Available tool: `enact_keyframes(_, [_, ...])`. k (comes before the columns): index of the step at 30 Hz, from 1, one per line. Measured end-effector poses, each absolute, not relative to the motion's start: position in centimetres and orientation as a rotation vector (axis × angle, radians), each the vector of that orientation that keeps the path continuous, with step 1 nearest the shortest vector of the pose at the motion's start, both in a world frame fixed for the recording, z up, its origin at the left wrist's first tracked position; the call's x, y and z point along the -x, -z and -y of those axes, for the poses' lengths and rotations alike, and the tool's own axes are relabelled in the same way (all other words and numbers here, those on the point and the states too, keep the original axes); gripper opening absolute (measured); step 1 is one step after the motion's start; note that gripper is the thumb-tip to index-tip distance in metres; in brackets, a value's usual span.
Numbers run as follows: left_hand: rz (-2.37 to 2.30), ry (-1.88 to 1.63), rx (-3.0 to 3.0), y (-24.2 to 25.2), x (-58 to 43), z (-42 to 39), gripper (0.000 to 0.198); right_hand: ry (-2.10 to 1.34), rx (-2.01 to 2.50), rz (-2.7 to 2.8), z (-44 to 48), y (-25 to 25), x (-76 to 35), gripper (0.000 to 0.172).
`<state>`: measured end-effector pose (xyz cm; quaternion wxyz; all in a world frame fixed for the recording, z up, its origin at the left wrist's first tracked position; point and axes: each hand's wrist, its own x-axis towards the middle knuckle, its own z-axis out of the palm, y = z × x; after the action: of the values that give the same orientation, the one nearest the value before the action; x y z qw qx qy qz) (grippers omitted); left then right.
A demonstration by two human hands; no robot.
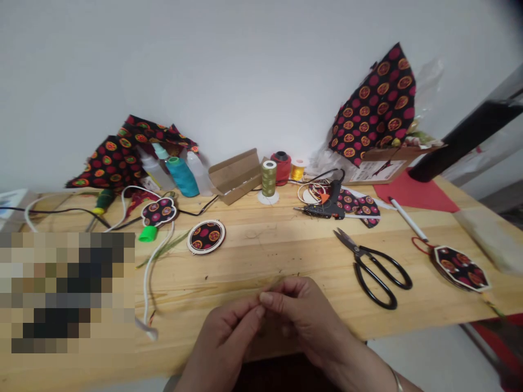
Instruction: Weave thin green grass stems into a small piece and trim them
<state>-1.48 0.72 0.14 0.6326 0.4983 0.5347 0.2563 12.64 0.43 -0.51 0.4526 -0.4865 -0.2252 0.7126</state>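
Both hands worked at the near edge of the table (261,247), to the left of the scissors (376,269) and closer to the person than they were. The left hand (229,337) and right hand (304,321) met fingertip to fingertip. Thumb and forefinger of each were closed in a tight pinch and the other fingers curled loosely under. What they gripped appeared to be a thin strand (281,280), though it was too fine to make out with certainty.

Work this fine probably went best with the pinches kept close together, so that only a short stretch of strand was free between them. The wrists likely needed to stay low over the wood for steadiness. A light grip seemed wiser than a hard one, since something so slight could kink or slip unseen. The scissors lay within easy reach of the right hand, handles toward the person.

The strand showed only as a faint dark-greenish line rising from the fingertips, left of the scissors' handles. It looked limp and hair-thin, with no visible knot or bead.

Farther back and left of the scissors lay an oval ornament (206,236) covered in dotted cloth. Behind the scissors' blades rested a glue gun (327,202). To the scissors' right lay a pen (407,219).
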Motion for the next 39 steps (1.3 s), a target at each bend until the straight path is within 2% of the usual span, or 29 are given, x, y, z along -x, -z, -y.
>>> enact_keyframes(8, [-1.202,-0.618,-1.041,-0.2,1.3,-0.4,0.029,-1.715,1.210,0.595,-1.1,0.9,-13.0,0.021])
enact_keyframes(22, [-1.213,-0.602,-0.972,-0.1,1.5,-0.3,0.028,-1.540,1.306,0.654,-1.8,0.3,-13.6,0.019])
enact_keyframes(35, [-1.206,-0.577,-1.113,-0.1,1.8,-0.4,0.026,-1.373,1.423,0.974,-1.9,-0.2,-14.0,0.017])
enact_keyframes(39, [-1.191,-0.524,-1.251,-0.3,1.7,-0.5,0.032,-1.333,1.418,1.022,-1.9,-0.3,-14.1,0.017])
